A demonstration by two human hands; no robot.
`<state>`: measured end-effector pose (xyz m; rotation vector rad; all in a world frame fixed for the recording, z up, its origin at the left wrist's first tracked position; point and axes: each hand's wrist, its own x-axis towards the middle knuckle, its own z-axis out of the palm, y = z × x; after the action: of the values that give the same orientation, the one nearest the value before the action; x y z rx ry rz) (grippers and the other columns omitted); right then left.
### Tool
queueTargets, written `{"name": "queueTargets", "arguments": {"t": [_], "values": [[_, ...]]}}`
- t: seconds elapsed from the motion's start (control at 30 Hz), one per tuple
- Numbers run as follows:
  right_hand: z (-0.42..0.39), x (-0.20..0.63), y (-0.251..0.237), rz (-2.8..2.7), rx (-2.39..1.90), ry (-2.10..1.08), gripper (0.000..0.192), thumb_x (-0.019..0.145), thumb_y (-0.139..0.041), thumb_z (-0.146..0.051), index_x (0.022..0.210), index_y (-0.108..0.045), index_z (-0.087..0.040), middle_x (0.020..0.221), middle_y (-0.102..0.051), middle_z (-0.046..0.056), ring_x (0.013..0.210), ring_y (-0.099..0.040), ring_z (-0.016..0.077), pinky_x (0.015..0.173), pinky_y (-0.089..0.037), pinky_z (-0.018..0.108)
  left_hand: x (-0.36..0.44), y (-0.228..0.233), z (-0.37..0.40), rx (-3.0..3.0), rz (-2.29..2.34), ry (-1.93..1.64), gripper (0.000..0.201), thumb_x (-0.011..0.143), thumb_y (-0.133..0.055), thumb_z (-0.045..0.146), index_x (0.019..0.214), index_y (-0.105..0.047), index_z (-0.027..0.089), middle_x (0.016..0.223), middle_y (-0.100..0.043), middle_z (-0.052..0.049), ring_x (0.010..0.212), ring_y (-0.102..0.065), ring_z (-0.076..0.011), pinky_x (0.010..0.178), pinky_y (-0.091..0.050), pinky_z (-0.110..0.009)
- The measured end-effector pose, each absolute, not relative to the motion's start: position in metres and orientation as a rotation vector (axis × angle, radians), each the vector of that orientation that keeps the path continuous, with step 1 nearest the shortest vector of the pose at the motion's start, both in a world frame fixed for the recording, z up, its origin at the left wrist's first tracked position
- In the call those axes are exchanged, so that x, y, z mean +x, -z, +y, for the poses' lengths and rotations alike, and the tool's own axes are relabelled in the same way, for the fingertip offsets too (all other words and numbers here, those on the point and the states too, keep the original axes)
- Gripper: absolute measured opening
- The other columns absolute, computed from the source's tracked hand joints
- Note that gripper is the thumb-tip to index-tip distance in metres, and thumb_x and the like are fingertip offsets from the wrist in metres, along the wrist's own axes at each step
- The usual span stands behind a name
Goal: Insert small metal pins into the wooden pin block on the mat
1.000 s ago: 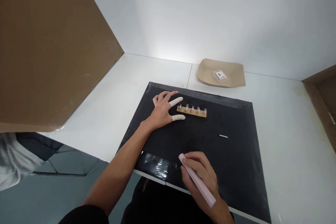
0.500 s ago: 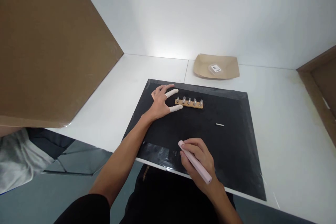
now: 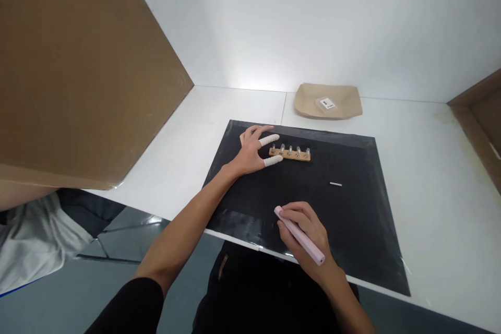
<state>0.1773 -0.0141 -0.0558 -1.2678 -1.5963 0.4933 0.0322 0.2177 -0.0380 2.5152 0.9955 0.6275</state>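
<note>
On the black mat (image 3: 313,203) lies a narrow wooden strip (image 3: 291,155) with several clear, upright pieces in a row along it. My left hand (image 3: 250,154) rests at the strip's left end, with white covers on thumb and index finger. Its fingers are spread; the thumb tip is at the strip's near edge, and the index tip is just beyond the far side. In my right hand (image 3: 307,232), near the mat's front edge, is a pale pink pen-shaped stick (image 3: 300,237), gripped like a pen. A small thin light-coloured rod (image 3: 335,184) lies on the mat, right of the strip.
Behind the mat, a brown paper tray (image 3: 348,104) holds a small clear box (image 3: 326,105) with a white label. A tall brown panel (image 3: 90,73) stands at the left, a white wall (image 3: 313,21) at the back. Another person's grey clothing (image 3: 43,240) shows at lower left.
The whole view has shifted, so everything appears slightly farther right. Both hands keep nearly the same place over the mat, and the pink stick is still in my right hand.
</note>
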Motion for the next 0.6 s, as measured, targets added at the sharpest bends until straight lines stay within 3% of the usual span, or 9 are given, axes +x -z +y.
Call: {"name": "queueTargets", "arguments": {"t": [0.27, 0.47, 0.6], "values": [[-0.018, 0.177, 0.050, -1.535, -1.264, -0.519, 0.027, 0.096, -0.065, -0.009, 0.117, -0.066, -0.024, 0.111, -0.065, 0.006, 0.091, -0.073, 0.0141, 0.078, -0.062, 0.025, 0.044, 0.035, 0.224, 2.555, 0.830, -0.631, 0.036, 0.088, -0.079, 0.042, 0.121, -0.073, 0.029, 0.159, -0.053, -0.009, 0.148, -0.036, -0.0371, 0.119, -0.028, -0.058], [-0.018, 0.178, 0.048, -1.544, -1.303, -0.566, 0.026, 0.097, -0.064, -0.009, 0.118, -0.065, -0.024, 0.112, -0.064, 0.005, 0.092, -0.072, 0.0126, 0.077, -0.061, 0.023, 0.048, 0.031, 0.229, 2.499, 0.829, -0.588, 0.040, 0.083, -0.084, 0.038, 0.119, -0.070, 0.027, 0.154, -0.058, -0.009, 0.146, -0.039, -0.0359, 0.119, -0.029, -0.057], [-0.018, 0.178, 0.046, -1.551, -1.306, -0.594, 0.026, 0.098, -0.063, -0.010, 0.119, -0.065, -0.025, 0.113, -0.063, 0.005, 0.092, -0.072, 0.0126, 0.079, -0.061, 0.024, 0.050, 0.031, 0.229, 2.471, 0.834, -0.578, 0.030, 0.082, -0.085, 0.035, 0.107, -0.071, 0.026, 0.149, -0.062, -0.007, 0.145, -0.041, -0.0358, 0.119, -0.028, -0.056]]}}
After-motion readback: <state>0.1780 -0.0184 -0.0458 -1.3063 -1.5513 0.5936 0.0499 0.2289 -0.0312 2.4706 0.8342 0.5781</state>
